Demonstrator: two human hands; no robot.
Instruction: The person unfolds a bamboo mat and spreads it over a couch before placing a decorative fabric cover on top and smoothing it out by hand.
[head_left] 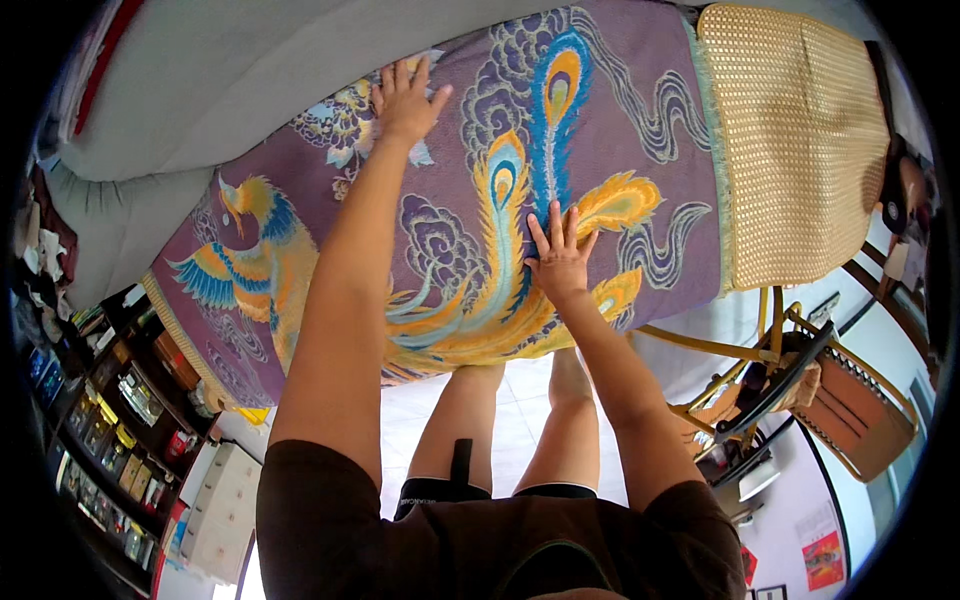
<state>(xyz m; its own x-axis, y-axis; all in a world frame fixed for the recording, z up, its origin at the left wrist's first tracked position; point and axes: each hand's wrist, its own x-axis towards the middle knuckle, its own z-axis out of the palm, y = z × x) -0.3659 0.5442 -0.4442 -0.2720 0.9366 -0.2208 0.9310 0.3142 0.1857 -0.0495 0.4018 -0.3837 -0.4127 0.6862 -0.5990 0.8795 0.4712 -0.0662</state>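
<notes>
A purple cloth [650, 200] with a bird and long feathers in blue and gold lies spread over a long, low surface before me. My left hand [406, 105] rests flat near the cloth's far edge, fingers spread, beside a pale flower pattern. Nearer to me, my right hand [562, 255] lies flat among the feather patterns with its fingers apart. Neither hand holds anything. A fringe borders the cloth's right end, where a woven tan mat [800, 150] shows beneath it.
Grey sofa upholstery [250, 75] runs along the far side. To the right stands a folding chair [855, 410] with a yellow frame. Shelves [110, 430] packed with small items and a white cabinet [222, 510] are at the left. My legs are against the near edge.
</notes>
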